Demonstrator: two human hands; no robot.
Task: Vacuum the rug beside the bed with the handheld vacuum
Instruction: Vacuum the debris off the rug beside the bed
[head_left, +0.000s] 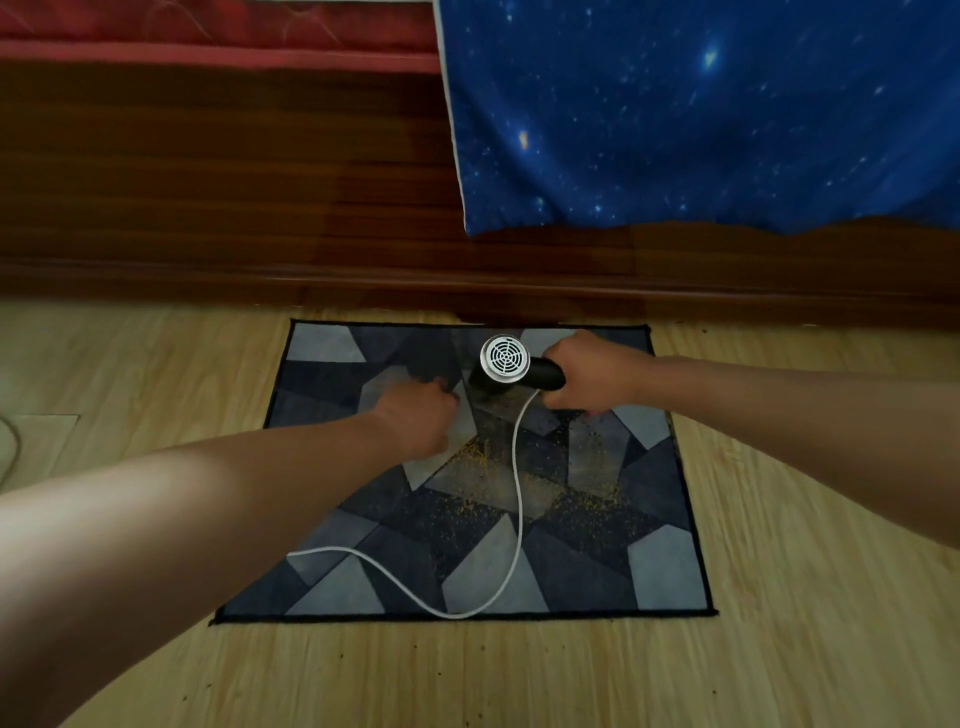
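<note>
From my seat, the biggest thing in view is the dark wooden bed side (234, 182) running across the top. A blue star-printed sheet (701, 114) hangs over its right part, and a strip of red mattress (208, 31) shows above it on the left. Below that is the light wood-grain floor (805, 649).

The rug (654, 571) lies flat on the floor, its far edge just beside the foot of the bed. It is a rectangle of grey and dark geometric patches with a black border.

My right hand (592, 371) is wrapped around the black handle of the handheld vacuum (519, 369), over the far middle of the rug. The vacuum's round white grille faces up at me and its front end points down and to the left.

My left hand (415, 421) rests on the rug just left of the vacuum. Its fingers are curled under, and I cannot tell whether they pinch anything.

A white cord (515, 493) runs from the vacuum toward me, loops at the rug's near edge and trails off to the left. Yellow grit (483, 457) is scattered over the rug's centre, on both sides of the cord.
</note>
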